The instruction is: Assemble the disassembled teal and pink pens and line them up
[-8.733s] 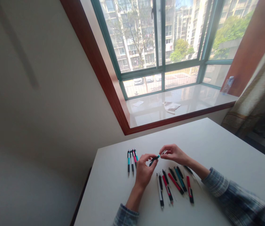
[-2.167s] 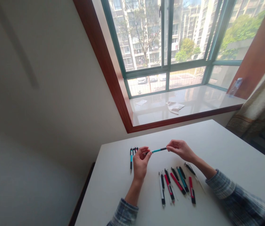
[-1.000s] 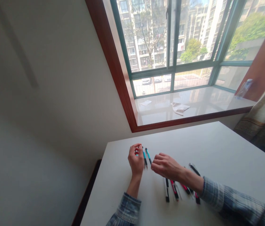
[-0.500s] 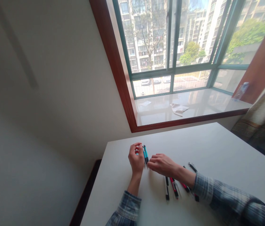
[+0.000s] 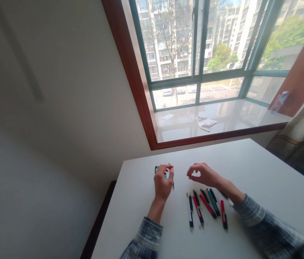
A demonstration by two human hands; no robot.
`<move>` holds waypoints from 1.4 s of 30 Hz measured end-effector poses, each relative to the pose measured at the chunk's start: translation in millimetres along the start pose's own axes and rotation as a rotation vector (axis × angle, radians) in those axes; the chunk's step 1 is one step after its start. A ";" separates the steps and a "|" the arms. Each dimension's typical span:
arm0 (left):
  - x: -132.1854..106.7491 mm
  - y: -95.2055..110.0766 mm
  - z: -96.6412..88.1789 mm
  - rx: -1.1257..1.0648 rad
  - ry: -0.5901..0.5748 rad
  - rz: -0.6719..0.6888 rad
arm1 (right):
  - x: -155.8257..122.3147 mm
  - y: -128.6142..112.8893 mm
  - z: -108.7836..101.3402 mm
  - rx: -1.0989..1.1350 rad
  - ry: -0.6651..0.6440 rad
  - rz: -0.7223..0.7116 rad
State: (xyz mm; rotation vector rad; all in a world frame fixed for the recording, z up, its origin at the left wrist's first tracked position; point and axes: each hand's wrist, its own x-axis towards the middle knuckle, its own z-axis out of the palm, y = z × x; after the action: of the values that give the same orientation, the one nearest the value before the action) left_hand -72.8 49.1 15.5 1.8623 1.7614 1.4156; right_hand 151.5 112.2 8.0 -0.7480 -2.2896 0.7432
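From my remote seat, I'd keep the left hand (image 5: 163, 182) light over the pens (image 5: 156, 169), nudging their sides so they lie parallel. Their long axes run roughly twelve to six on the bench (image 5: 138, 205), one visible tip toward six. I can't tell whether the left fingers pinch any. The right hand (image 5: 207, 175) curls loosely, fingers slightly parted, nothing seen between; loose pen parts (image 5: 213, 202) lie at its six o'clock.

Beneath the left hand (image 5: 163, 182) and right hand (image 5: 205, 175), the table (image 5: 238, 162) looked smooth, faintly glossy; the pen parts (image 5: 208, 206) nearest the right hand seemed plastic. Beyond both, the sill (image 5: 230, 112) was glossy, its frame (image 5: 131, 72) wood; behind them, the sleeves (image 5: 265, 223) were matt cloth.
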 end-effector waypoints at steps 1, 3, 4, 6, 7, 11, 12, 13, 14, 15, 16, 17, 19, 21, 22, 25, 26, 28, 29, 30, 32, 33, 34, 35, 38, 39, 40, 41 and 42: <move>-0.8 0.9 1.9 0.035 -0.061 0.042 | -2.0 0.9 -1.5 0.008 -0.013 0.001; -2.5 1.5 6.1 0.122 -0.167 0.118 | -4.7 0.3 -3.0 0.011 -0.033 -0.008; -3.4 1.0 8.1 0.172 -0.202 0.142 | -5.4 -1.0 -3.2 0.008 -0.043 -0.019; -4.8 -1.4 11.2 0.264 -0.233 0.152 | -6.0 -4.8 -2.8 -0.003 -0.063 -0.047; -5.3 -3.2 12.1 0.299 -0.237 0.148 | -6.1 -7.1 -2.2 -0.011 -0.074 -0.060; -4.9 -10.8 12.1 0.382 -0.209 0.119 | -7.3 -16.0 0.9 -0.037 -0.125 -0.077; -4.5 -12.3 11.7 0.399 -0.198 0.113 | -7.7 -17.7 1.7 -0.044 -0.137 -0.075; -4.0 -13.6 11.3 0.415 -0.189 0.111 | -8.2 -19.2 2.5 -0.050 -0.150 -0.074; -3.5 -14.6 10.9 0.429 -0.182 0.111 | -8.6 -20.3 3.2 -0.054 -0.160 -0.074; -3.0 -15.6 10.6 0.439 -0.175 0.113 | -8.9 -21.1 3.8 -0.057 -0.167 -0.074; -2.5 -16.4 10.2 0.448 -0.167 0.115 | -9.1 -21.6 4.4 -0.059 -0.172 -0.073; -2.0 -17.2 9.7 0.456 -0.157 0.116 | -9.3 -21.8 4.8 -0.061 -0.175 -0.071; -0.7 -18.8 8.4 0.478 -0.134 0.111 | -9.5 -21.7 5.4 -0.067 -0.176 -0.061; 0.8 -20.2 6.5 0.509 -0.109 0.095 | -9.6 -21.3 5.6 -0.070 -0.172 -0.054; 1.6 -20.8 5.5 0.525 -0.097 0.082 | -9.7 -21.0 5.6 -0.069 -0.168 -0.051; 3.2 -21.8 4.0 0.542 -0.087 0.064 | -9.9 -20.1 5.3 -0.061 -0.159 -0.049; 3.3 -21.7 4.1 0.533 -0.096 0.076 | -9.9 -20.0 5.1 -0.057 -0.158 -0.050; 3.0 -21.2 5.0 0.505 -0.134 0.118 | -9.9 -19.9 5.1 -0.049 -0.155 -0.057; 2.6 -20.9 5.6 0.494 -0.154 0.137 | -9.9 -20.0 5.2 -0.044 -0.155 -0.063; 2.3 -20.7 6.2 0.489 -0.168 0.148 | -9.8 -20.2 5.3 -0.042 -0.156 -0.067; 1.8 -20.6 6.8 0.492 -0.173 0.140 | -9.6 -20.8 5.6 -0.044 -0.160 -0.069; 1.8 -20.9 6.7 0.498 -0.163 0.130 | -9.5 -21.2 5.7 -0.046 -0.159 -0.069; 2.1 -21.4 6.4 0.506 -0.146 0.120 | -9.4 -21.6 5.8 -0.048 -0.158 -0.069; 2.5 -22.1 5.9 0.514 -0.123 0.111 | -9.4 -21.9 5.8 -0.050 -0.156 -0.071; 4.5 -24.6 3.9 0.550 -0.042 0.072 | -9.6 -22.7 5.7 -0.052 -0.146 -0.081; 5.1 -25.3 3.2 0.561 -0.016 0.055 | -9.7 -22.9 5.5 -0.051 -0.146 -0.083; 5.7 -25.9 2.6 0.570 0.004 0.040 | -9.9 -22.9 5.3 -0.048 -0.147 -0.082; 6.2 -26.2 2.1 0.576 0.020 0.028 | -10.1 -22.9 5.0 -0.045 -0.148 -0.079; 6.4 -26.4 1.8 0.577 0.029 0.020 | -10.2 -22.8 4.8 -0.041 -0.151 -0.075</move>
State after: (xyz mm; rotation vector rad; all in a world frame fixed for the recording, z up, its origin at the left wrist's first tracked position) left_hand -89.8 62.3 -1.0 2.1215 2.3536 1.0038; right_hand 147.7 88.4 16.1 -0.6399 -2.4612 0.7433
